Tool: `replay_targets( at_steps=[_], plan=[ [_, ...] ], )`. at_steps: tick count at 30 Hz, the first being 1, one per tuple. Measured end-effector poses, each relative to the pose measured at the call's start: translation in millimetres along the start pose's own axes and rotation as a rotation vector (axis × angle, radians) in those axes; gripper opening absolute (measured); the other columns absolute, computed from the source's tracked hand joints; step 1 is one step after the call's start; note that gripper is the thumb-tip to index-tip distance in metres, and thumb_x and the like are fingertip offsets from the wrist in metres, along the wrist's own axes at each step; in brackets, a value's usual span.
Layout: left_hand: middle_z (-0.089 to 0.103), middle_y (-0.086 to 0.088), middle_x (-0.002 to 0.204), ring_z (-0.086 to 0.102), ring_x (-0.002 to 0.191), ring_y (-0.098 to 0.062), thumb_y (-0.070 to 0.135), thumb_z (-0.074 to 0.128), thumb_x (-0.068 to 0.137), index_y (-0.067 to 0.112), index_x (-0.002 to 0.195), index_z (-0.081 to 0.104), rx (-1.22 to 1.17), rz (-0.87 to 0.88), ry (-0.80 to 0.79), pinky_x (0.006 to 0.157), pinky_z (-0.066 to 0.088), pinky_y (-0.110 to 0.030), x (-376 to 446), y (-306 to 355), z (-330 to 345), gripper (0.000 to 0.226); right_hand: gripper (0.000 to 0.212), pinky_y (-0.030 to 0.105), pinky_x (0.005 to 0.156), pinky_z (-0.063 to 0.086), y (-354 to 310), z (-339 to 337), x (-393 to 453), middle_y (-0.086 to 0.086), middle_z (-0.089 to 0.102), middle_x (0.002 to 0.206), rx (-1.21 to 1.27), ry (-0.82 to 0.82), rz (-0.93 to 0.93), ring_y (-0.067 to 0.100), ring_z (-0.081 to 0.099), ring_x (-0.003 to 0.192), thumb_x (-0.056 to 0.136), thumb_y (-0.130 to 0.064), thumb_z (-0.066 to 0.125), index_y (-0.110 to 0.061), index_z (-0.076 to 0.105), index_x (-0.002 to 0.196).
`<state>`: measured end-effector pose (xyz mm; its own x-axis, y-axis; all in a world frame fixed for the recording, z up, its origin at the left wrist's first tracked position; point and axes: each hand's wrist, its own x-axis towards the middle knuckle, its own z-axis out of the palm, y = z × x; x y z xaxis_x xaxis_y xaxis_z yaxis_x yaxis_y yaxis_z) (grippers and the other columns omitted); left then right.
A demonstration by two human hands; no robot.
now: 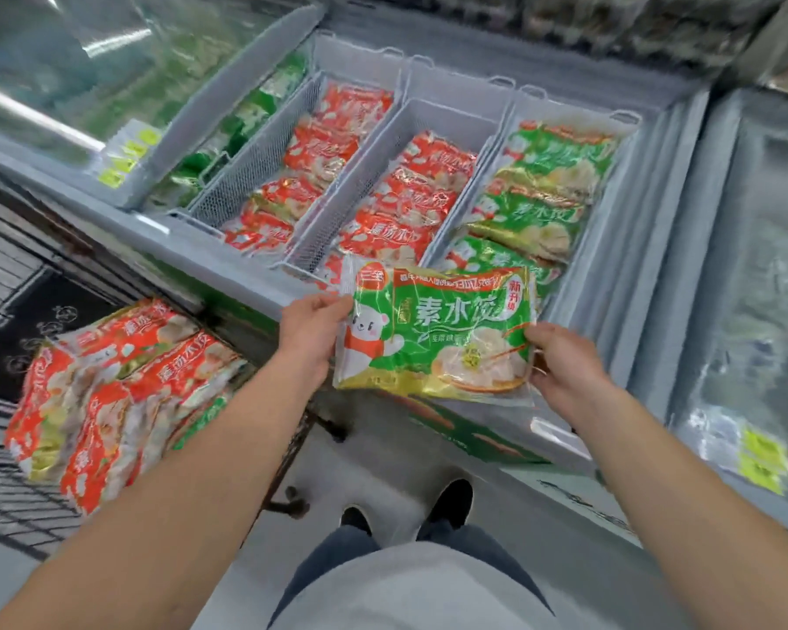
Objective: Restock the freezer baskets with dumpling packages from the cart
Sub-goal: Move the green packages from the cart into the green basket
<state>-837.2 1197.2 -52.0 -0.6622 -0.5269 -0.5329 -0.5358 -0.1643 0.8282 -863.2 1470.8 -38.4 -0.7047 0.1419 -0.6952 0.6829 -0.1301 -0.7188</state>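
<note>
A flat green plastic dumpling package (437, 331) with a white bear print hangs between the two hands, over the freezer's near rim. The left hand (312, 327) pinches its left edge; the right hand (565, 363) grips its right edge. Just beyond the hands, a white wire freezer basket (628, 125) holds matching green packs. Left of the left hand, red packages (110, 393) lie stacked on the black wire cart (14, 507).

- Your held package (437, 331) is green with a white bear and gold edge.
- Left of it, the cart's packages (110, 393) are red-orange.
- Grey mesh baskets (251, 170).
</note>
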Motion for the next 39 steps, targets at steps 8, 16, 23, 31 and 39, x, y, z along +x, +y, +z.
replay_targets(
  at_steps=[8,16,23,31,39],
  plan=[
    [0.073,-0.014,0.093,0.071,0.09,-0.031,0.021,0.074,0.078,0.017,0.075,0.067,0.128,0.02,-0.072,0.084,0.058,-0.044,49,46,92,0.009,0.01,0.055,0.09,0.055,-36,-20,62,0.008,0.075,0.095,0.004,0.101,-0.02,0.026,0.072,0.09,0.091,-0.008,0.059,-0.011,0.069,0.09],
    [0.068,-0.005,0.082,0.066,0.08,-0.023,0.018,0.067,0.091,0.013,0.079,0.065,0.324,-0.024,-0.152,0.075,0.055,-0.031,123,47,155,0.013,0.021,0.052,0.091,0.055,-33,-5,124,0.003,0.071,0.101,0.013,0.234,0.08,0.026,0.069,0.097,0.075,-0.029,0.066,-0.021,0.068,0.094],
    [0.074,-0.009,0.106,0.067,0.095,-0.026,0.024,0.068,0.09,0.016,0.081,0.07,0.591,-0.145,-0.228,0.088,0.057,-0.04,166,8,170,0.012,0.027,0.05,0.093,0.054,0,13,150,0.006,0.074,0.101,-0.05,0.296,0.278,0.028,0.067,0.099,0.072,-0.031,0.066,-0.015,0.072,0.092],
    [0.066,-0.009,0.12,0.061,0.107,-0.028,0.014,0.056,0.095,0.013,0.124,0.063,0.945,-0.077,-0.473,0.092,0.048,-0.03,171,-19,171,0.03,0.015,0.027,0.079,0.044,11,29,148,-0.004,0.061,0.094,-0.349,0.215,0.281,0.008,0.057,0.082,0.09,-0.012,0.064,-0.024,0.056,0.092],
    [0.03,-0.014,0.157,0.042,0.137,-0.034,0.03,0.062,0.091,0.01,0.155,0.018,1.209,-0.058,-0.801,0.112,0.038,-0.044,165,-24,163,0.08,0.054,0.039,0.113,0.033,23,27,157,0.004,0.047,0.132,-0.751,0.029,0.376,0.025,0.043,0.129,0.079,-0.026,0.07,-0.024,0.05,0.13]
  ],
)
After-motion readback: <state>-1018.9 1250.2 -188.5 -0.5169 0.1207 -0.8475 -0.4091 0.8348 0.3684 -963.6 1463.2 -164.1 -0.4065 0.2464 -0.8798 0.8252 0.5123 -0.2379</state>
